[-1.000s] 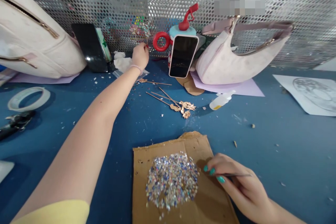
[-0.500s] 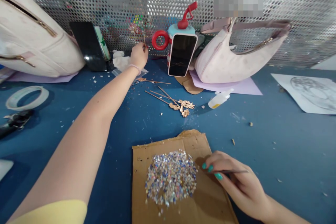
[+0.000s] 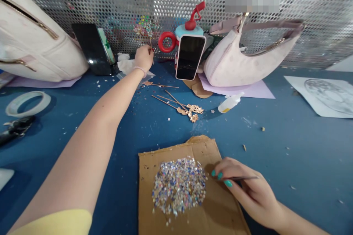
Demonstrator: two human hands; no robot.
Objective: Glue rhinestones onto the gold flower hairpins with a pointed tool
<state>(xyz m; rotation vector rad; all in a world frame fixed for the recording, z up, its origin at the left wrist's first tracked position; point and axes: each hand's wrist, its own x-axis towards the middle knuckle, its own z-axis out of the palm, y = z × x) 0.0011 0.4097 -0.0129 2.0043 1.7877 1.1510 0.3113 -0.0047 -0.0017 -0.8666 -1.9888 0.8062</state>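
My left hand (image 3: 143, 58) reaches to the back of the table by the mesh panel, its fingers pinched on a thin upright hairpin stick (image 3: 150, 43). Colourful sparkly heads (image 3: 145, 27) show just above it, blurred against the mesh. At the front, my right hand (image 3: 245, 191) is closed on a slim dark metal tool that looks like tweezers (image 3: 244, 178). Its fingertips hover by the right side of a cardboard sheet (image 3: 217, 205). Many small glittering stones (image 3: 179, 185) lie spread on that cardboard. Several gold hairpins (image 3: 190, 110) with ornate heads rest mid-table.
A phone (image 3: 191, 57) leans on a cup with a red handle (image 3: 167, 42). Bags stand left (image 3: 63, 55) and right (image 3: 234, 66). A glue bottle (image 3: 230, 103), tape roll (image 3: 27, 104), black-handled tool (image 3: 16, 130) and printed sheet (image 3: 325, 95) lie around.
The sparkly heads above my left hand show more clearly, and that hand has shifted very slightly. My right hand keeps its place by the stones.
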